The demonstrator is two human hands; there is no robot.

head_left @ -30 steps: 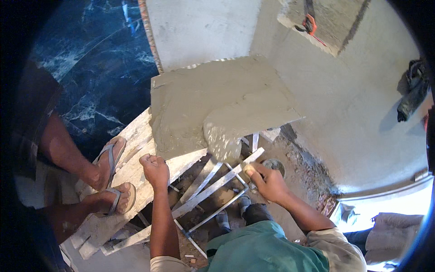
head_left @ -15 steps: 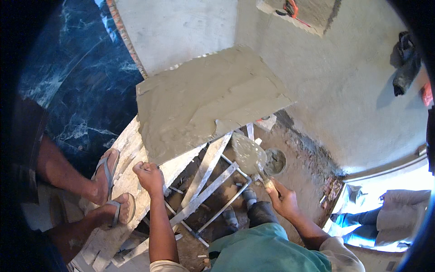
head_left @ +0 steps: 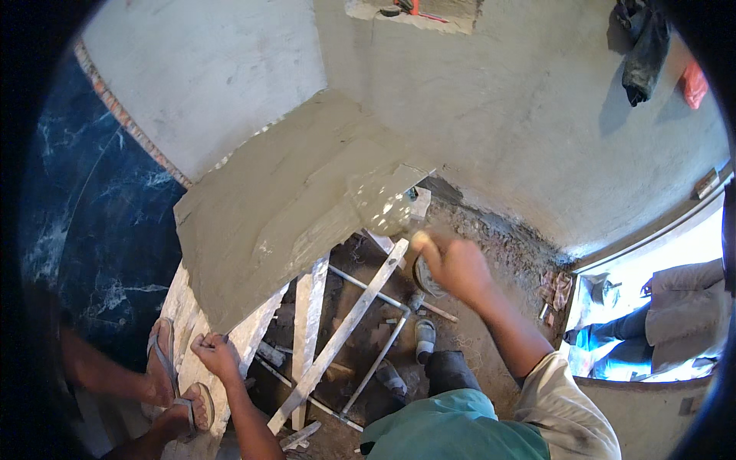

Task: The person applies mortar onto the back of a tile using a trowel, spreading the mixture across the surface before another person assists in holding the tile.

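A wide slab [head_left: 268, 199] coated in wet grey mortar juts from the wall corner. My right hand [head_left: 460, 270], blurred by motion, is closed around the handle of a trowel. The trowel's mortar-covered blade [head_left: 383, 205] lies against the slab's near right edge and blends with the coating. My left hand [head_left: 216, 356] is at the slab's near corner with its fingers curled closed; whether they grip anything is hidden. Below my right hand, a round mortar container [head_left: 428, 277] is partly covered by it.
A person's sandalled feet [head_left: 192, 410] stand on a pale plank [head_left: 249, 330] at left. Wooden strips [head_left: 345, 333] and a pipe frame [head_left: 376, 368] lie beneath the slab. Rubble lines the curved wall [head_left: 498, 130]. Dark cloth [head_left: 642, 57] hangs there; a bright opening [head_left: 586, 322] is right.
My right hand has swung up and forward, bringing the trowel blade from beside the slab onto its near right edge. The view has shifted, so the slab appears farther left.
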